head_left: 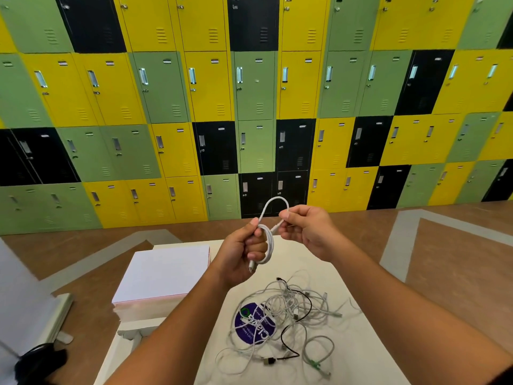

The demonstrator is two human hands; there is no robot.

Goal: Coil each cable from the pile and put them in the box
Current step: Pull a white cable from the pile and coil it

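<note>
The white cable [273, 202] is up in the air between both hands, above the far end of the table [361, 343] and clear of everything on it. The left hand [244, 251] has its fingers curled in a fist round a small coil of that cable, and several turns wrap round the fingers. One connector end hangs just below the fist. The right hand [305, 232] pinches the cable between thumb and forefinger close to its other end, its other fingers loosely bent behind. From that pinch a single arch of cable rises and drops back to the top of the left hand.

Below the hands the pile [286, 315] of tangled cables lies on the table, mostly white and grey strands looped over each other, with one black cable [290, 357] winding through them. The tangle partly covers a round purple sticker [251, 327] on the tabletop.

The box [163, 270] is white and sits to the left of the pile, beyond the left forearm. Its top reads as one flat white face, and I cannot tell whether it is open or lidded.

Around the table is a brown floor [458, 259] with pale grey stripes. Beyond it stands a wall of lockers [255, 93] in yellow, green and black. A black object [41, 359], too blurred to identify, lies at the lower left corner
</note>
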